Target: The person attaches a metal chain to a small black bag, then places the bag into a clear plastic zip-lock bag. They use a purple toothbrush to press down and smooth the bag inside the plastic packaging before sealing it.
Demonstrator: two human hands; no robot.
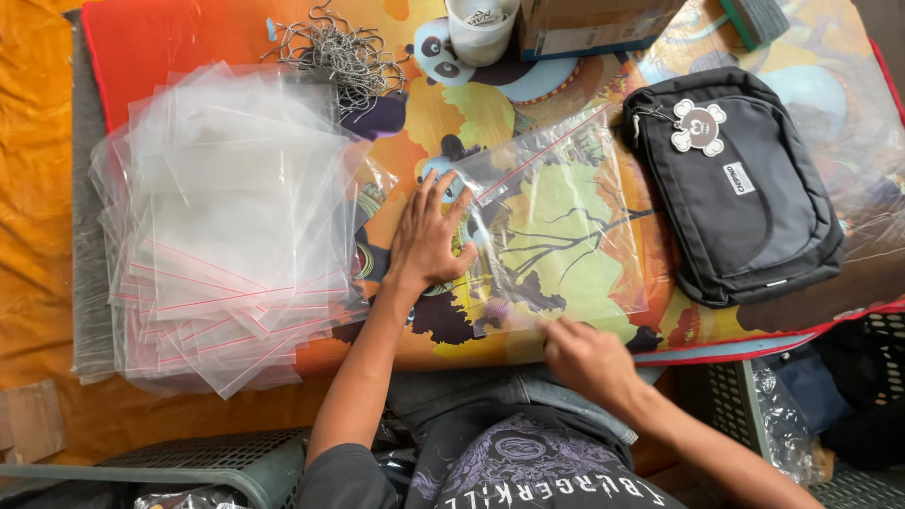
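A clear zip bag (556, 226) with a red seal line lies flat on the colourful cartoon mat (471, 104). My left hand (429, 236) presses flat on the mat, fingers spread, touching the bag's left edge. My right hand (584, 356) pinches the bag's near bottom edge with its fingertips. A black pouch (735, 188) with a white bear charm lies just right of the bag.
A large heap of clear zip bags (222, 226) lies at the left. A tangle of metal hooks (339, 52) sits at the back, beside a white cup (479, 28) and a cardboard box (589, 24). Plastic crates (236, 462) stand below the table edge.
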